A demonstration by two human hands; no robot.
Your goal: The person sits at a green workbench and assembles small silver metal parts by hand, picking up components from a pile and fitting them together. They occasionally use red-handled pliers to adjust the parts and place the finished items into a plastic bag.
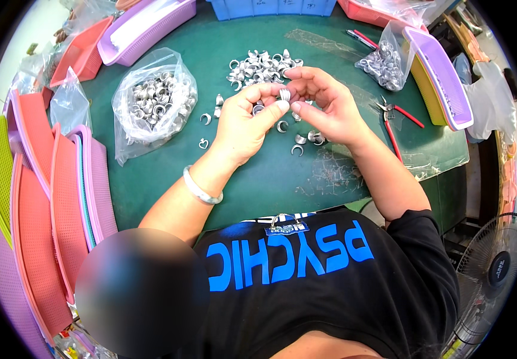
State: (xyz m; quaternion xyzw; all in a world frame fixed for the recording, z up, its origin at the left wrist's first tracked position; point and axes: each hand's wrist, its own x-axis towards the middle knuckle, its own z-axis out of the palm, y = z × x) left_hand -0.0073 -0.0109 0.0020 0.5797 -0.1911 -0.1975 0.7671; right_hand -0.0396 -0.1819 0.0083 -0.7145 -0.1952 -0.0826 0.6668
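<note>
A silver metal ring [284, 94] with a ridged face is pinched between the thumb and fingers of my left hand [243, 119]. From the other side my right hand [333, 110] closes its fingertips at the ring's edge, its index finger arched above. Just beyond my hands lies a pile of similar open-backed silver rings [258, 67]. Several loose rings are scattered around, among them one ring [297, 151] below my right hand and a heart-shaped ring [203, 143] left of my left wrist. My palms hide part of the table between them.
A clear bag of rings [156, 105] stands open on the left of the green table [258, 179]. Another bag [384, 66] lies far right, near red-handled pliers [392, 113]. Purple baskets [444, 78] and a blue crate [270, 8] line the edges. Stacked baskets [43, 239] fill the left; a fan [494, 269] stands right.
</note>
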